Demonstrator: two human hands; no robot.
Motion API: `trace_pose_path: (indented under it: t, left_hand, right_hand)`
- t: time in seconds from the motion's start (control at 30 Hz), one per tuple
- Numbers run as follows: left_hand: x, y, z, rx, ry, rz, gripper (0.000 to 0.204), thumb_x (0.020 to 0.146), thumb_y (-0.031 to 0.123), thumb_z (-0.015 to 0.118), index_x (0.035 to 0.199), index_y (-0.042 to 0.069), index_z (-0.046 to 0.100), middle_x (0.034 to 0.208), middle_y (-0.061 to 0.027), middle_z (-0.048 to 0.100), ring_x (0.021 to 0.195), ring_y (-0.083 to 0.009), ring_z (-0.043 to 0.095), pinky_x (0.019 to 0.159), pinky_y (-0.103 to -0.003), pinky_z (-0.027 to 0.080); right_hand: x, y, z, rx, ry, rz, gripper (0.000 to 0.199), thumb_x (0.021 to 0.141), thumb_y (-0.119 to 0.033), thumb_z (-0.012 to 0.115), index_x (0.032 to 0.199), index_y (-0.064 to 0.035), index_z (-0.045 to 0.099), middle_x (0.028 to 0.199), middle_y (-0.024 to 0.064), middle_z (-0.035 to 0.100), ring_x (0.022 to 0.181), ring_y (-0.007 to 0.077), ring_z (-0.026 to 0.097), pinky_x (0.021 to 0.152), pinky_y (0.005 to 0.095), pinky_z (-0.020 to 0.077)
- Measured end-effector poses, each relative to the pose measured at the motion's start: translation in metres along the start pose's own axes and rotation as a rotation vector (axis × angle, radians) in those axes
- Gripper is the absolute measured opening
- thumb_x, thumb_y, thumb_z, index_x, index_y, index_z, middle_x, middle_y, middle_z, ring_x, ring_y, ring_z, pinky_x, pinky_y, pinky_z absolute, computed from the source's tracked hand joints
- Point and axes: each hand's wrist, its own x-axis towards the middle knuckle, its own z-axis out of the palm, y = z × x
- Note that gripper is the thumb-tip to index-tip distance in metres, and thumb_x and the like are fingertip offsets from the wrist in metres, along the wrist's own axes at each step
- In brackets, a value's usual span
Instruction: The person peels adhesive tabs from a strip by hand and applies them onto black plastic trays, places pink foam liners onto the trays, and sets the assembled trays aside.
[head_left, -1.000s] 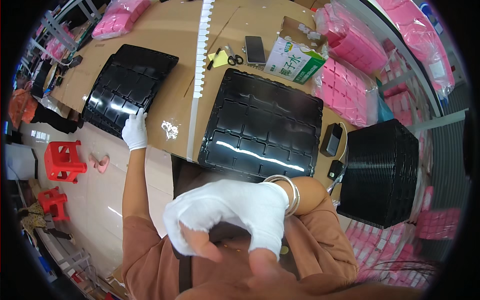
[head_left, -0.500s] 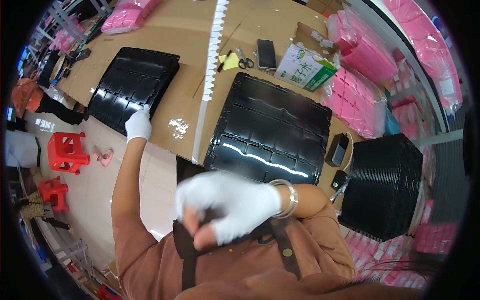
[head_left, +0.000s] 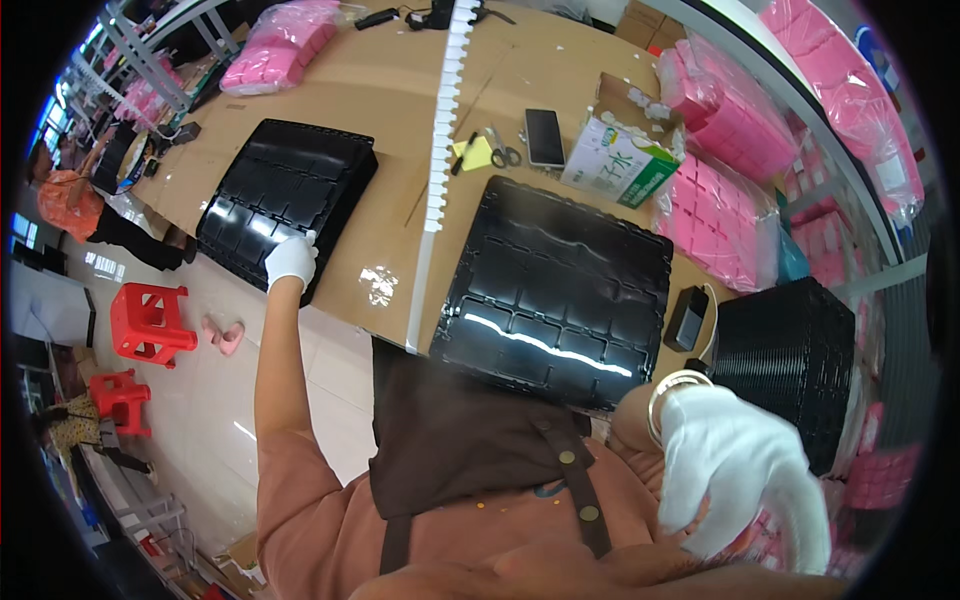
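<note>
From my remote seat I take the middle tray (head_left: 560, 290) as my mark: black, segmented, lying flat on the cardboard-covered table (head_left: 400, 150). Well to its left lies the left tray (head_left: 285, 175), black too. The gloved left hand (head_left: 292, 262) touches that one's near right corner; I can't tell whether the fingers pinch the rim or only rest there. The gloved right hand (head_left: 735, 460) is raised to the near right of my mark, close to my camera, fingers bent; the fingertips are partly hidden, so I can't tell whether it grasps anything.

Beyond my mark's far edge I see scissors (head_left: 508, 157), a yellow pad (head_left: 478, 153), a phone (head_left: 544, 137) and an open carton (head_left: 615, 160). Pink packs (head_left: 715, 225) crowd past its far right corner. Just beside its right edge sits a black power bank (head_left: 687, 318) with a pale cable, and past that a tall stack of black trays (head_left: 785, 335) blocks that side, partly behind the right hand.

My mark's near edge comes up to the table's front edge, by the brown apron (head_left: 470, 430). To its left runs a white toothed strip (head_left: 440, 185); between strip and left tray, bare cardboard gives sideways room. Farther left, past the table's edge, red stools (head_left: 150, 322) stand on the tiles.
</note>
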Motion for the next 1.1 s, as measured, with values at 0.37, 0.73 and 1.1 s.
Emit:
trace_pose_path:
  t: [0.37,0.73,1.1]
  left_hand:
    - [-0.033,-0.006,-0.012,0.031,-0.065,0.006,0.026,0.087,0.025,0.055,0.108,0.015,0.067,0.093,-0.0161,0.067,0.086,-0.0333,0.066,0.076,-0.045,0.052]
    - [-0.048,-0.003,0.026,-0.037,0.233,-0.005,0.030,0.090,0.019,0.053,0.120,0.016,0.057,0.095,-0.0151,0.060,0.081,-0.0337,0.064,0.067,-0.045,0.052]
    - [0.023,0.185,-0.004,-1.421,-0.275,0.208,0.031,0.088,0.031,0.066,0.101,0.003,0.068,0.081,-0.0031,0.064,0.068,-0.0094,0.059,0.061,-0.025,0.046]
  right_hand:
    - [-0.080,0.003,-0.021,-0.356,-0.315,1.059,0.041,0.095,-0.032,0.050,0.108,0.0051,0.062,0.090,0.0205,0.063,0.068,0.0365,0.060,0.061,0.0380,0.0479]
    - [-0.169,-0.025,-0.016,-0.559,0.841,1.236,0.038,0.090,-0.030,0.063,0.106,0.0053,0.066,0.098,0.0056,0.064,0.075,0.0076,0.055,0.070,0.0222,0.0448]
    - [-0.175,0.072,-0.069,-1.012,0.965,1.181,0.016,0.083,-0.016,0.067,0.089,-0.0004,0.068,0.083,0.0034,0.065,0.079,0.0093,0.058,0.071,0.0244,0.0457]
